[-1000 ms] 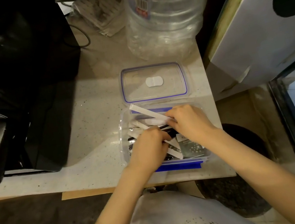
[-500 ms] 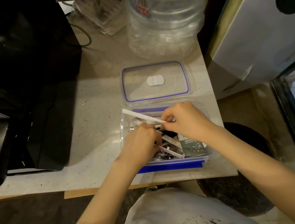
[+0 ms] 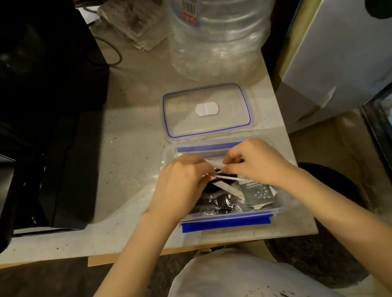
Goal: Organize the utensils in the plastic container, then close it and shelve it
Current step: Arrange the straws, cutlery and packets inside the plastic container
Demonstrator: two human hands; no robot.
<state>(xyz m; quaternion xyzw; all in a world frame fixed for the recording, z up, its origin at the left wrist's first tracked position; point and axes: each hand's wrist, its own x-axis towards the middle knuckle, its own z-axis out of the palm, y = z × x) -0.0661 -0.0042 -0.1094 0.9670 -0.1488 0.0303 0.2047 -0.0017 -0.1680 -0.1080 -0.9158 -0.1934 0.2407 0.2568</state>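
Observation:
A clear plastic container (image 3: 276,208) with blue clips sits open near the counter's front edge. Inside lie black plastic utensils (image 3: 214,203), white paper-wrapped sticks (image 3: 223,178) and a dark printed sachet (image 3: 259,191). Its clear lid (image 3: 202,92) with a blue seal lies flat just behind it. Both hands are over the container's far half. My left hand (image 3: 182,184) and my right hand (image 3: 256,161) pinch the same white wrapped stick (image 3: 214,164) between them. My fingers hide most of that stick.
A large clear water bottle (image 3: 216,15) stands behind the lid. A black appliance (image 3: 20,99) fills the counter's left side, with a power strip and cables (image 3: 126,20) at the back. A white panel (image 3: 341,33) leans at the right. A dark stool (image 3: 328,204) stands below the counter edge.
Both hands moved toward the container's far edge and closer together. The white stick that poked out to the left is now pulled in between my fingers.

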